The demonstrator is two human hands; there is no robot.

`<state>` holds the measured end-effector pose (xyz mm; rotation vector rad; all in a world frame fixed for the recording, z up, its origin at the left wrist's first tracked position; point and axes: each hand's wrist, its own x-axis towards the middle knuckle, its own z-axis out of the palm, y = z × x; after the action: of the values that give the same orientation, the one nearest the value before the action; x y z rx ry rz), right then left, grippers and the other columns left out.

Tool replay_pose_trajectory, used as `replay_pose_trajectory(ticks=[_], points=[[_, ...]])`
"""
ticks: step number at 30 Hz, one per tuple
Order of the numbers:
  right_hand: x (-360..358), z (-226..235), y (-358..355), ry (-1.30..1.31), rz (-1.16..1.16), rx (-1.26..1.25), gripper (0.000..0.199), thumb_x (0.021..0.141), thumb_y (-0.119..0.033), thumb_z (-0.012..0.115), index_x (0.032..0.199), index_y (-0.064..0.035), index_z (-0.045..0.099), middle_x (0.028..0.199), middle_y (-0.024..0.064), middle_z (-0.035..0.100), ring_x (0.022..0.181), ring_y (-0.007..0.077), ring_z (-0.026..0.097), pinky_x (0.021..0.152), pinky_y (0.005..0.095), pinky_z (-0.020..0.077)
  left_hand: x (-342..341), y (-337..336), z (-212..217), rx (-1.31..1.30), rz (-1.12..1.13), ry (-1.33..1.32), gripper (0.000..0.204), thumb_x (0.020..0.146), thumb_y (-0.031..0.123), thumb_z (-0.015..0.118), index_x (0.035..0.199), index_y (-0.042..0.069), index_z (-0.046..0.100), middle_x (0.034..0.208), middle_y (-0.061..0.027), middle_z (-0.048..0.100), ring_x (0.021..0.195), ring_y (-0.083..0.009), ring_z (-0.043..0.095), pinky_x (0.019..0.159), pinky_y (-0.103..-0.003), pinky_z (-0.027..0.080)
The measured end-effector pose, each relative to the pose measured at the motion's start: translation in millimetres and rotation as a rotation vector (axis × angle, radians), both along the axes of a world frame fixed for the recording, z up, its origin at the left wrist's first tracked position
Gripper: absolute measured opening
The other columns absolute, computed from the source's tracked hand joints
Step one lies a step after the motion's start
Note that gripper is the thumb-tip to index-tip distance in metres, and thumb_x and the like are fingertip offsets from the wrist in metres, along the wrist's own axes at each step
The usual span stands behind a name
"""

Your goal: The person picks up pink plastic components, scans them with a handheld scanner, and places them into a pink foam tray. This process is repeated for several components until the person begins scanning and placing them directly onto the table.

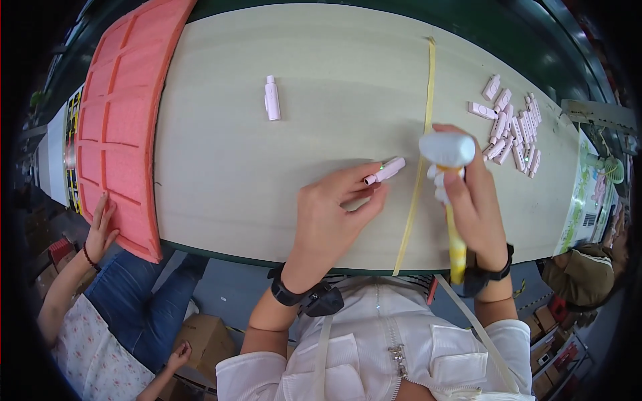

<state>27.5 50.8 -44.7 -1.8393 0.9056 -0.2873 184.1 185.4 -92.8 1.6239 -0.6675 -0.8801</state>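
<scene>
My left hand [338,207] pinches a small pale pink cylinder-like piece [386,171] between thumb and fingers, tilted just above the table. A dark round opening shows at its lower left end. My right hand [476,207] is wrapped round a mallet [448,148] with a whitish head and a yellow handle. The mallet head is raised to the right of the pink piece, apart from it. Small white bits show at the fingers of my right hand; I cannot make out what they are. Another pink piece [272,99] lies alone farther off, left of centre.
A pile of similar pink pieces [515,130] lies at the far right. Yellow tape [418,175] crosses the beige table [221,167]. On the left stands a pink compartmented tray [93,127], with another person's hand [100,230] on it.
</scene>
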Motion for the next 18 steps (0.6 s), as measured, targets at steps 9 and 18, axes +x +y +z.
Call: replay_pose_trajectory(ticks=[9, 18], points=[[18, 1, 42, 0.142, 0.059, 0.042, 0.045, 0.103, -0.015, 0.052, 0.145, -0.0030, 0.040, 0.096, 0.0171, 0.067, 0.079, 0.0278, 0.067, 0.075, 0.0364, 0.0516, 5, 0, -11, -0.008, 0.029, -0.600, 0.023, 0.073, 0.010, 0.086, 0.095, 0.010, 0.079, 0.094, -0.0004, 0.066, 0.086, -0.0217, 0.060, 0.073, -0.039, 0.047], [26, -2, 53, 0.163, 0.106, -0.258, 0.041, 0.103, -0.013, 0.051, 0.141, -0.0027, 0.042, 0.097, 0.0179, 0.068, 0.083, 0.0365, 0.070, 0.074, 0.0397, 0.0534, 6, 3, -18, -0.060, 0.015, -0.657, 0.021, 0.073, 0.010, 0.086, 0.092, 0.012, 0.079, 0.091, 0.0023, 0.064, 0.084, -0.0202, 0.058, 0.071, -0.038, 0.040]])
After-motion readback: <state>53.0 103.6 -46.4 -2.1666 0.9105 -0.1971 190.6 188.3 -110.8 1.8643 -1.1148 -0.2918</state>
